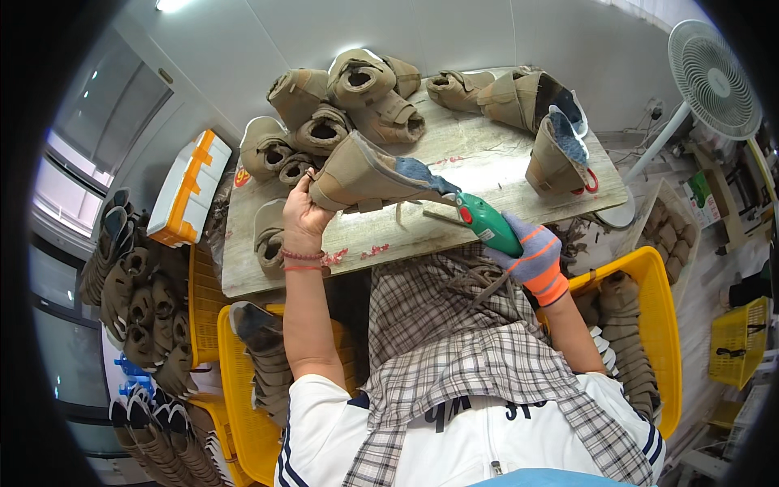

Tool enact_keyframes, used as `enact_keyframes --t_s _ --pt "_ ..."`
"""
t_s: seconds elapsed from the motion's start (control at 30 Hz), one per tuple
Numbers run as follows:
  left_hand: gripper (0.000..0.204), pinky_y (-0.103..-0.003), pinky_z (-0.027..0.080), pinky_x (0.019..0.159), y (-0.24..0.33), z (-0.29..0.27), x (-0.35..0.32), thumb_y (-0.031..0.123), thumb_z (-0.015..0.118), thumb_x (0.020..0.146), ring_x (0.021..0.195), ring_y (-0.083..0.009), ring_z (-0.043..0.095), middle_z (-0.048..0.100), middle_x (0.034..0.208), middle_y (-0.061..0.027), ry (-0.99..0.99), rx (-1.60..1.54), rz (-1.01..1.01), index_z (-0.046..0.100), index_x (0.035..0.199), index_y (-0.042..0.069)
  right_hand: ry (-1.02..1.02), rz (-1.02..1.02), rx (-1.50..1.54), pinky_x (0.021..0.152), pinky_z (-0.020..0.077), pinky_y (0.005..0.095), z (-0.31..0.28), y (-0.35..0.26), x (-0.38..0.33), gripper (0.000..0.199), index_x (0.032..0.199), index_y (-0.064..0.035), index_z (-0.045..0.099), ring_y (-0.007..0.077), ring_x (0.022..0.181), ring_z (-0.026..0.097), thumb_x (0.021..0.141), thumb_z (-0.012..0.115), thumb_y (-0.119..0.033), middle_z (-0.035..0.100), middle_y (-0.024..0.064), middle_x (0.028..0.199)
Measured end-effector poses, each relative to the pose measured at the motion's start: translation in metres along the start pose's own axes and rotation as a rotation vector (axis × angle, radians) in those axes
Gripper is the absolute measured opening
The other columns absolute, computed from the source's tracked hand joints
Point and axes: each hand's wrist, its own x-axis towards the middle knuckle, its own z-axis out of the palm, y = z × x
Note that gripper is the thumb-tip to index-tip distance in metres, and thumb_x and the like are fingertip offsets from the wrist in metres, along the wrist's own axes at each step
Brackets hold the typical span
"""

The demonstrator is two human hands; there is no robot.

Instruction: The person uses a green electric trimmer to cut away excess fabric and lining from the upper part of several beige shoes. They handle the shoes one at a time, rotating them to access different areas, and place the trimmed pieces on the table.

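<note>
A brown shoe upper (357, 172) with a blue fuzzy lining is held over the front of the table by my left hand (305, 216), whose fingers close on its left end. My right hand (534, 253), in a grey and orange glove, wraps around a green handheld power cutter (492, 227). The cutter's metal tip meets the right end of the upper, at the lining edge. A narrow brown strip hangs under the cutter's tip. Thin brown trimmings (487, 280) lie on the plaid apron across my lap.
Several brown uppers (323, 130) cluster at the table's (324, 272) back left, others at its right, beside red-handled scissors (592, 180). Yellow crates (659, 300) holding stacked uppers flank my body. A white fan (714, 81) stands at right; an orange-and-white box (191, 188) at left.
</note>
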Motion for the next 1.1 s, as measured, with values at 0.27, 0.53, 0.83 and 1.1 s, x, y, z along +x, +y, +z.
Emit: enact_keyframes --t_s 0.27,0.53,0.83,1.1 --pt "0.023 -0.041 0.051 0.084 -0.001 -0.001 0.008 0.015 0.044 0.096 0.08 -0.0184 0.064 0.067 0.082 -0.0064 0.07 -0.046 -0.025 0.062 0.083 0.005 -0.07 0.003 -0.021 0.056 0.048 0.0337 -0.011 -0.009 0.005 0.062 0.108 -0.0046 0.062 0.0279 0.06 0.06 0.058 0.084 -0.032 0.064 0.0125 0.073" --pt "0.024 -0.045 0.049 0.089 -0.026 0.014 0.007 0.015 0.044 0.096 0.086 -0.0215 0.064 0.066 0.086 -0.0083 0.092 0.015 -0.028 0.062 0.084 0.005 -0.096 0.062 0.087 0.056 0.0491 0.0344 -0.014 -0.01 0.006 0.058 0.106 -0.0052 0.063 0.0301 0.061 0.061 0.058 0.084 -0.031 0.064 0.0144 0.073" --pt "0.029 -0.048 0.05 0.089 -0.031 0.014 0.012 0.018 0.041 0.097 0.089 -0.0249 0.063 0.066 0.088 -0.012 0.132 -0.019 -0.033 0.061 0.082 0.002 -0.075 0.042 0.129 0.055 0.0485 0.0335 -0.015 -0.01 0.012 0.06 0.11 -0.0066 0.063 0.0293 0.059 0.06 0.059 0.084 -0.031 0.063 0.0142 0.073" --pt "0.031 -0.052 0.044 0.095 -0.044 0.035 -0.01 0.02 0.037 0.099 0.093 -0.0266 0.062 0.065 0.092 -0.0136 0.029 -0.036 -0.021 0.058 0.087 0.001 -0.063 0.009 0.204 0.057 0.0497 0.0331 -0.022 -0.015 0.025 0.06 0.113 -0.0064 0.062 0.0287 0.061 0.062 0.061 0.083 -0.028 0.064 0.0131 0.074"
